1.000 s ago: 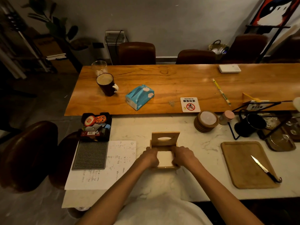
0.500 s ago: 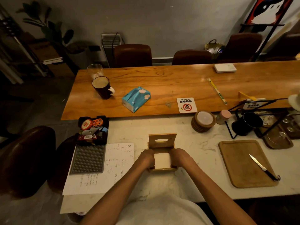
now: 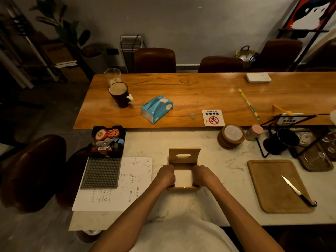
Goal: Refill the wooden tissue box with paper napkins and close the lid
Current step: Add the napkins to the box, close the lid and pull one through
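The wooden tissue box sits on the white marble counter in front of me. Its lid, with an oval slot, stands tilted up at the far side. A white stack of paper napkins lies in the box opening. My left hand grips the stack's left side and my right hand its right side, fingers curled down along the box walls. How deep the napkins sit is hidden by my hands.
A blue tissue pack and a dark mug stand on the wooden table beyond. Paper sheet and grey mat lie left; a wooden tray with a knife lies right. Coasters sit behind.
Both hands stay on the napkin stack in the box, with hardly any shift. The view has tilted slightly.
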